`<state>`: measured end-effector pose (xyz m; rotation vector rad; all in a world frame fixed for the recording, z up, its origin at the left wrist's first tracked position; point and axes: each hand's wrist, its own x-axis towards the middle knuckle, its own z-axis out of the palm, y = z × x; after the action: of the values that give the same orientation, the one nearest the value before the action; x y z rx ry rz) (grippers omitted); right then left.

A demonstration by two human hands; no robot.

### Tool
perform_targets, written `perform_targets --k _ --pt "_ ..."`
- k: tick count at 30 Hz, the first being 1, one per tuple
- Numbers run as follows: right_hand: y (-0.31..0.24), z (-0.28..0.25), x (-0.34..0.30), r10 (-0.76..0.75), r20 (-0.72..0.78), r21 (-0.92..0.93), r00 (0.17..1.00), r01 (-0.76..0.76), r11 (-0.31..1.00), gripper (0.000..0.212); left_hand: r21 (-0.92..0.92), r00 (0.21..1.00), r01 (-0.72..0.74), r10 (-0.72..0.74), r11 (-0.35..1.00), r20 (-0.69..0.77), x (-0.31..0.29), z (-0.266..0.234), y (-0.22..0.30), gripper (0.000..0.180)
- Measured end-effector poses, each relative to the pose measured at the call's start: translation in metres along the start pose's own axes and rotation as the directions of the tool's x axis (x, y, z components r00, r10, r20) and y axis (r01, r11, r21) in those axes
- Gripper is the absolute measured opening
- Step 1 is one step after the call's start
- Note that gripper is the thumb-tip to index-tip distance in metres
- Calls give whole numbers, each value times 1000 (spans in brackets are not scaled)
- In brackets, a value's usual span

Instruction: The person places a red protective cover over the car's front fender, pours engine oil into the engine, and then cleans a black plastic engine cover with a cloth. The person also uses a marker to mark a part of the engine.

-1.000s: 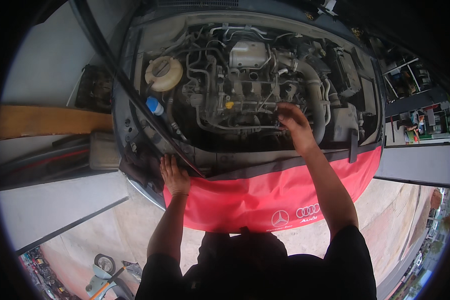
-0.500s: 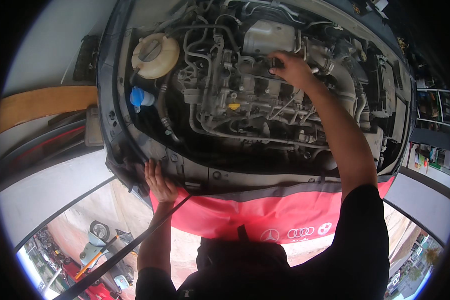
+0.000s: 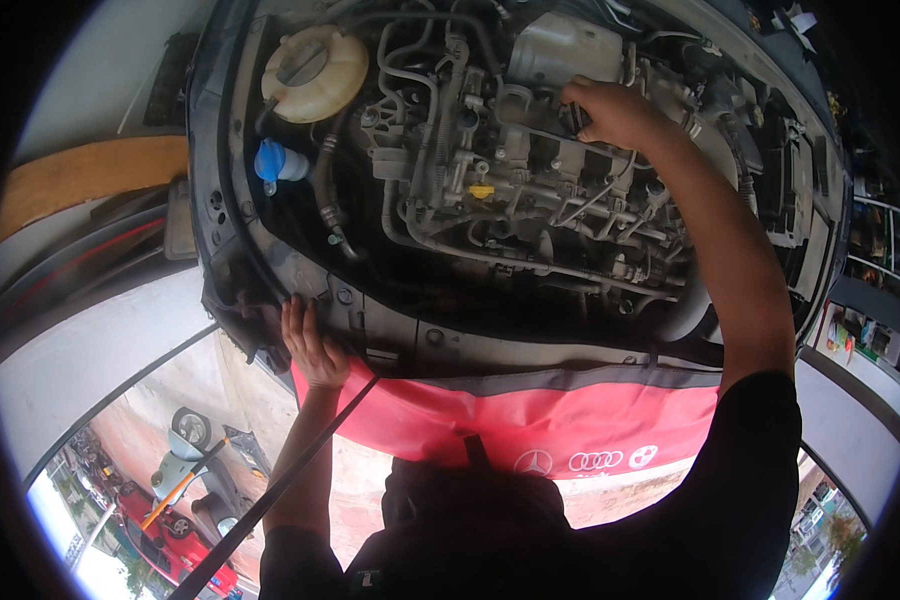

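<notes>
My right hand (image 3: 615, 115) reaches over the engine (image 3: 530, 220), its thumb and fingers pinched around a small dark piece near the grey metal cover (image 3: 565, 52). What that piece is, I cannot make out. Fingers stretched out, my left hand (image 3: 313, 345) lies flat on the front edge of the engine bay, at the corner of a red fender cover (image 3: 420, 410). Below the right hand run pipes, wiring and a yellow dipstick handle or cap (image 3: 481, 191).
A cream fluid reservoir (image 3: 315, 75) and a blue cap (image 3: 270, 160) are at the bay's left. A dark strap or rod (image 3: 280, 485) slants past my left forearm. On the floor at the lower left stands a scooter (image 3: 195, 470) near a red vehicle (image 3: 175, 540). Shelves (image 3: 882, 240) line the right.
The view has shifted, so the engine sits a little higher. My right hand stays pinched by the metal cover, turned slightly; my left hand still rests on the edge.
</notes>
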<state>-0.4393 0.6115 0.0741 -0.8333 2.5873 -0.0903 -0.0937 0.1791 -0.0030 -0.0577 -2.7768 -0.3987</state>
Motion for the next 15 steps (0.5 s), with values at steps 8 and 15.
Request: perform_targets --k 8,15 --pt "8 2 9 -166 27 -373 986 164 913 26 0 1000 -5 5 1000 -16 4 4 -2 51" --pt "-6 -6 13 -70 132 -404 989 118 907 27 7 1000 12 -12 1000 3 -4 1 -1 52"
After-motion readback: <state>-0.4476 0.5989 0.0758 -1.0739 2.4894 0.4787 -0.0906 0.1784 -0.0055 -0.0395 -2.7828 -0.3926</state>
